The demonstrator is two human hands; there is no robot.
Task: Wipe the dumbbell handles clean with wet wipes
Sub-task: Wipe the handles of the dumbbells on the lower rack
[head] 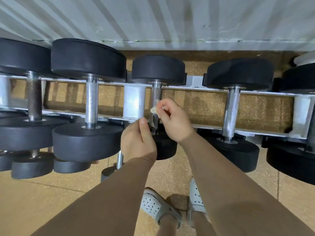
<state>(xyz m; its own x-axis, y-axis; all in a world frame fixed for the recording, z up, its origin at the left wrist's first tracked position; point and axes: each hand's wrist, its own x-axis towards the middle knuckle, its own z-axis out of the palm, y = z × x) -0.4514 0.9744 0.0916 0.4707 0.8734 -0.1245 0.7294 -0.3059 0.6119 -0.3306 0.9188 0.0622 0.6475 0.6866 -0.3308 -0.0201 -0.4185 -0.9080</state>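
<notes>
No text, label, brand or number can be read on anything in view.

Gym — dumbbells [88, 99], white rack [134, 101], rubber floor [204, 106]

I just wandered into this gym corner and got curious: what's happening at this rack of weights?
A person stands at a white rack of black dumbbells. Their right hand pinches a small crumpled wipe at the metal handle of the middle dumbbell. The left hand is close by, just below, with its fingers curled. Whether it holds anything is hidden.
</notes>
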